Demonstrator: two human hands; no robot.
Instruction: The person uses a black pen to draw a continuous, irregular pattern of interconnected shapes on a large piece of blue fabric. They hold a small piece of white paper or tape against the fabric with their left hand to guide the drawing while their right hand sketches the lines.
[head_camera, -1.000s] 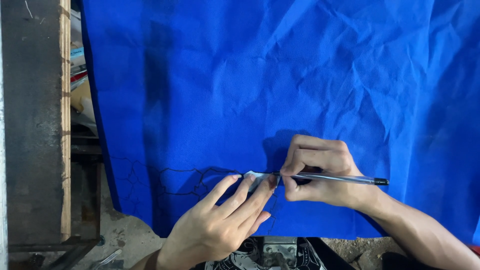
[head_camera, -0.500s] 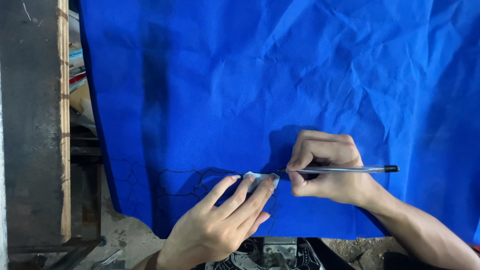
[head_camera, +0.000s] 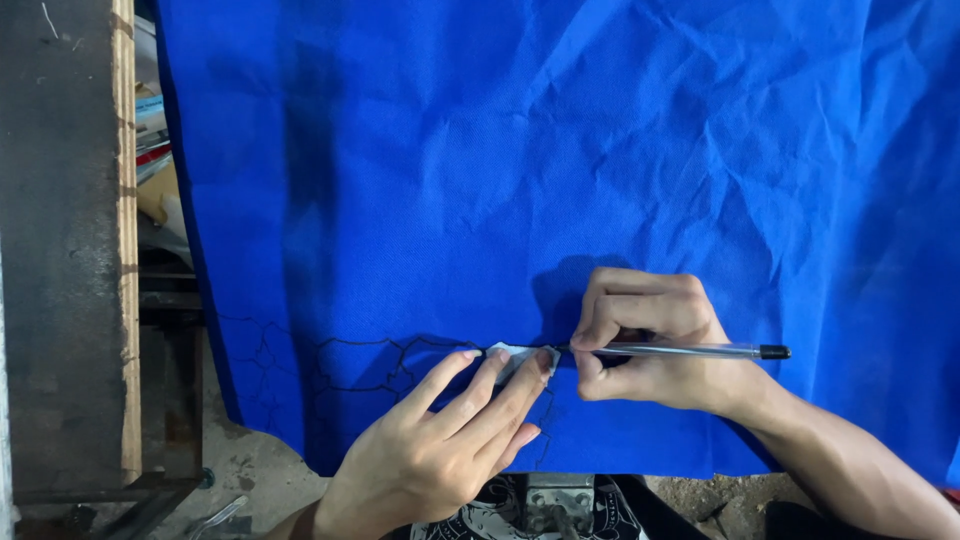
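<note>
Head view: wrinkled blue cloth sheet (head_camera: 560, 180) spread flat, black pen lines near its lower edge. Left hand (head_camera: 440, 440) fingers extended, pressing small white paper template (head_camera: 515, 357) onto cloth. Right hand (head_camera: 650, 340) clenched around clear ballpoint pen (head_camera: 680, 351), tip at template's edge.

Vivid royal-blue crumpled cloth (head_camera: 560, 160) marked along its near edge with thin black branching pen lines (head_camera: 340, 365); small white paper template (head_camera: 515, 357) under fingertips; clear-barrelled pen with black end cap (head_camera: 690, 351); grey weathered board with pale wooden edge (head_camera: 70, 240) alongside.
</note>
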